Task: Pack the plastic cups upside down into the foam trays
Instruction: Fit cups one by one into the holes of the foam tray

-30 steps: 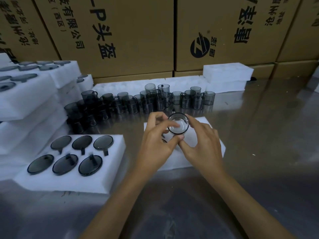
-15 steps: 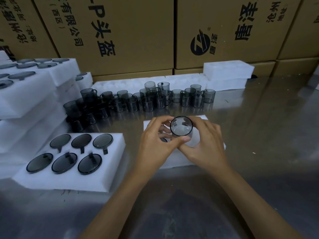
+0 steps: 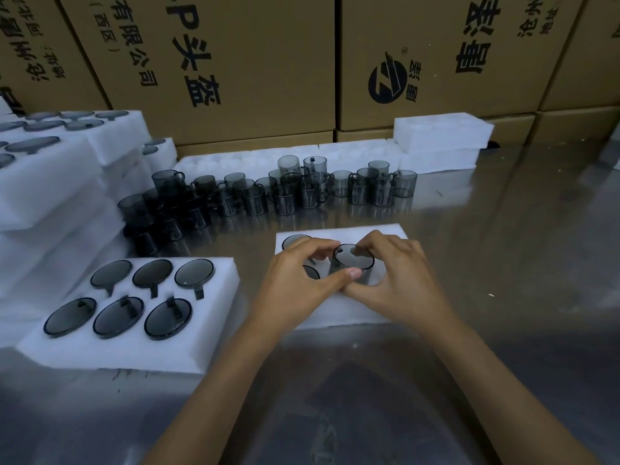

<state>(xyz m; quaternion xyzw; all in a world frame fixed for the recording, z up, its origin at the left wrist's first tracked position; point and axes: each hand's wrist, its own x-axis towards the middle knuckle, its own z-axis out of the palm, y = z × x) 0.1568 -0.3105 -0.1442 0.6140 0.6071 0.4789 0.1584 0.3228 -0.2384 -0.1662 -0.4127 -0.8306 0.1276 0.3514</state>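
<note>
A smoky transparent plastic cup (image 3: 352, 263) stands upside down, partly sunk into a hole of the white foam tray (image 3: 352, 313) in front of me. My left hand (image 3: 302, 283) and my right hand (image 3: 399, 283) both grip its sides with curled fingers. In the same tray two other upturned cups show: one at the far left corner (image 3: 295, 241), one partly hidden under my left hand (image 3: 311, 272). A cluster of loose upright cups (image 3: 268, 193) stands behind the tray.
A full foam tray (image 3: 134, 350) with several upturned cups lies at my left. Stacked foam trays (image 3: 50, 203) rise further left, more foam (image 3: 439, 135) sits at the back, before a wall of cardboard boxes (image 3: 235, 62). The table is shiny metal (image 3: 503, 263).
Both hands have tipped the cup from facing me to bottom-up and lowered it into the tray hole.
</note>
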